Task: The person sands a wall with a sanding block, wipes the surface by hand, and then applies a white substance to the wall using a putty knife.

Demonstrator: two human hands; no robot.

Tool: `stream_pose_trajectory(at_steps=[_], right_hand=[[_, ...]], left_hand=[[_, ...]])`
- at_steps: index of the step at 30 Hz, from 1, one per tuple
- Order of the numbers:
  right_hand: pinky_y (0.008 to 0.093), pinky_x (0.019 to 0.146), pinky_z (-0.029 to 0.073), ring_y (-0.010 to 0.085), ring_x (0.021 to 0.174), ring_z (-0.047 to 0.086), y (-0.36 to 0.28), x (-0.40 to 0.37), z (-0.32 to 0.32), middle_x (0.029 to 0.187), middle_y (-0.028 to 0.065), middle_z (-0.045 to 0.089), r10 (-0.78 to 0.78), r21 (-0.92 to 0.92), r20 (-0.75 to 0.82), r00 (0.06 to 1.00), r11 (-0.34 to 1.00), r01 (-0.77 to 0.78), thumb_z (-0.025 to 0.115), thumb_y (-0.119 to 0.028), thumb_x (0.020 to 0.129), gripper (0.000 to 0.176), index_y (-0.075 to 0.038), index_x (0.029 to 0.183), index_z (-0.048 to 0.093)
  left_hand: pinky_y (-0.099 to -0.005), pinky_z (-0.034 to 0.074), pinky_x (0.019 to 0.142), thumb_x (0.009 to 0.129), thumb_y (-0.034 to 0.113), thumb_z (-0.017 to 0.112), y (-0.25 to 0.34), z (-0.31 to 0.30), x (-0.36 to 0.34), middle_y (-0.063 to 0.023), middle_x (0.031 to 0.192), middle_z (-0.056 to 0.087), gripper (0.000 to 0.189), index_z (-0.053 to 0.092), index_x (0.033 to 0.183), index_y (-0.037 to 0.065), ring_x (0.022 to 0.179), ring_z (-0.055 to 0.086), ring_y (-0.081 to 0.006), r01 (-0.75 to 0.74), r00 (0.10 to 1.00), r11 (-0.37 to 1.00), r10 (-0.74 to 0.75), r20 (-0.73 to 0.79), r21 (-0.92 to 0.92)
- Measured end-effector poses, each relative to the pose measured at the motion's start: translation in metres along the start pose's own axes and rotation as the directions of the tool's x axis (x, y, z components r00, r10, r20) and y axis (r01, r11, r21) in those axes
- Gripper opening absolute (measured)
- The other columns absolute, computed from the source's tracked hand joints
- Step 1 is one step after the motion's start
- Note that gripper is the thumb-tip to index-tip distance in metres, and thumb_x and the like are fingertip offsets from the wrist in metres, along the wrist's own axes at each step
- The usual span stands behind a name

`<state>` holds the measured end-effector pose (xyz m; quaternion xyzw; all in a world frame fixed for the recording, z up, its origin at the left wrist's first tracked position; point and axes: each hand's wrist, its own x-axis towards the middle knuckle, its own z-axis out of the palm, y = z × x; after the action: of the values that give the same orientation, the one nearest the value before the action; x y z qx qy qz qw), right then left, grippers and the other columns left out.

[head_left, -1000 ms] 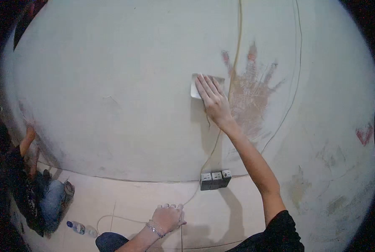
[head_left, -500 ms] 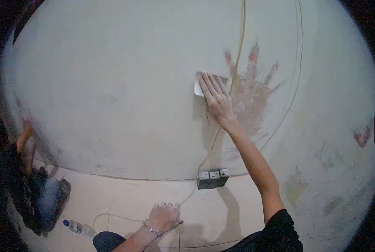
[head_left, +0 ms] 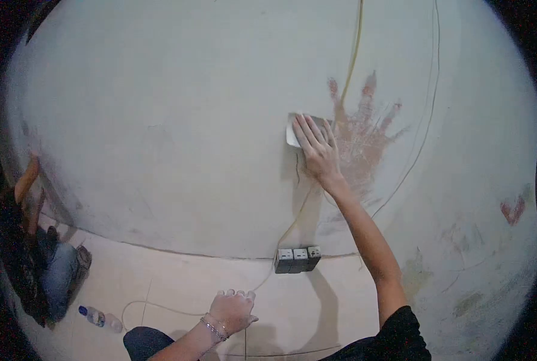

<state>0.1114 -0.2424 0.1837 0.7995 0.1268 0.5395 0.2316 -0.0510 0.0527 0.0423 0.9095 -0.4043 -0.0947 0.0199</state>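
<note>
My right hand [head_left: 318, 144] lies with fingers extended over a sheet of sandpaper [head_left: 293, 133], pressing it flat against the pale wall [head_left: 208, 120]. The sheet shows a grey face and a white edge. Just right of it is a reddish-brown handprint [head_left: 365, 144] on the wall, its lower part partly behind my forearm. My left hand [head_left: 231, 310], dusty at the fingers and with a bracelet at the wrist, hovers low above the floor. Its fingers droop loosely, the thumb stands apart, and nothing shows in it.
A yellowish cable [head_left: 354, 54] runs down the wall behind my right hand towards a block of sockets [head_left: 297, 260] at the wall's foot. Another person [head_left: 24, 253] crouches at far left, an arm against the wall. A plastic bottle [head_left: 94, 316] lies on the tiles. A red heart-shaped mark [head_left: 512, 210] is at right.
The view has shifted slightly. My right hand and the sandpaper stay beside the handprint, a little closer to it. My left hand keeps much the same pose.
</note>
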Motion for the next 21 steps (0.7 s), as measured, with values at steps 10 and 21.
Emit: stream_pose_trajectory(at_steps=[10,21], right_hand=[[0.0429,0.109,0.019,0.0148,0.127,0.034,-0.004,0.026,-0.012,0.139,0.0005,0.037,0.028,-0.081,0.01,1.0,0.996,-0.027,0.043,-0.011,0.081,0.052,-0.012,0.133,0.037],[0.0425,0.109,0.018,0.0151,0.126,0.036,-0.004,-0.005,-0.01,0.138,0.0011,0.038,0.016,-0.012,0.025,1.0,1.0,-0.016,0.046,-0.012,0.079,0.052,-0.011,0.13,0.041]], left_hand=[[-0.0437,0.049,0.064,0.086,0.038,0.044,-0.001,0.006,0.0,-0.0164,0.078,0.062,0.038,0.055,0.094,0.003,0.073,0.062,-0.032,-0.09,0.981,0.995,0.094,-0.171,0.031],[-0.0449,0.049,0.066,0.084,0.039,0.047,0.0,0.005,0.002,-0.0131,0.076,0.062,0.038,0.057,0.096,0.004,0.074,0.062,-0.0309,-0.073,0.986,0.997,0.078,-0.15,0.034]])
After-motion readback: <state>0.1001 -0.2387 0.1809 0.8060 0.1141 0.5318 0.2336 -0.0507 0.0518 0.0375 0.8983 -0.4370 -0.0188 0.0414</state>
